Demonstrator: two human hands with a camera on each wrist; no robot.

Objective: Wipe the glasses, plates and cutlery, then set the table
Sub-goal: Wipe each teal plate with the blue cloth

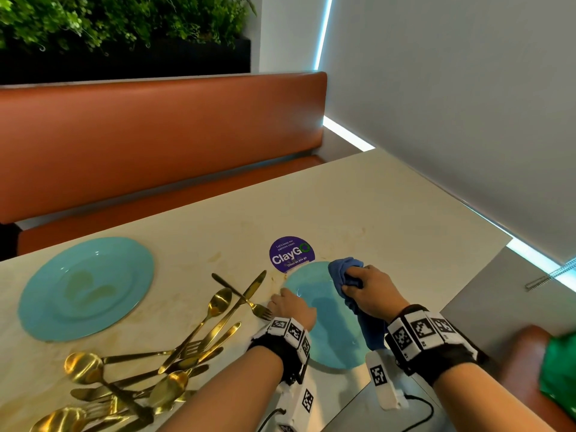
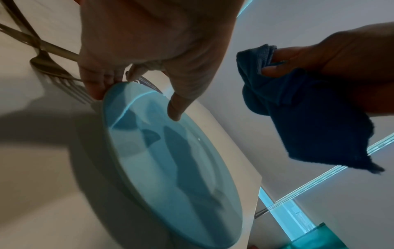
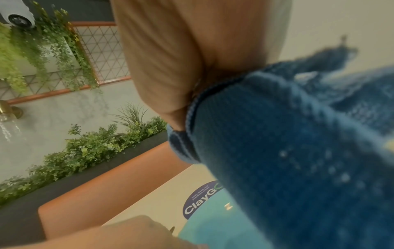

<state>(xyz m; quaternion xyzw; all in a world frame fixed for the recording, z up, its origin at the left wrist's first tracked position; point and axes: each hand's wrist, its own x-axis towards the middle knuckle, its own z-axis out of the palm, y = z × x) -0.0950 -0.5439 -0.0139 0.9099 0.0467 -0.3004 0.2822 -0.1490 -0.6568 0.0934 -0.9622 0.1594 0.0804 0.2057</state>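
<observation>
A turquoise plate [image 1: 324, 325] sits at the near right of the table, its left rim raised over a shadow in the left wrist view. My left hand [image 1: 282, 299] grips that rim, fingers [image 2: 95, 89] under the edge and thumb on top of the plate [image 2: 170, 160]. My right hand [image 1: 358, 282] holds a bunched blue cloth [image 1: 344, 269] over the plate's far right side. From the left wrist, the cloth [image 2: 309, 118] hangs clear of the plate. A second turquoise plate [image 1: 87, 288] lies flat at the left. Several gold spoons, forks and knives [image 1: 162, 353] lie piled between the plates.
A round purple sticker [image 1: 291, 254] is on the beige table [image 1: 374, 213] just beyond the held plate. An orange bench [image 1: 156, 135] runs along the far side, with plants behind. The table's right edge and near corner are close to my right wrist.
</observation>
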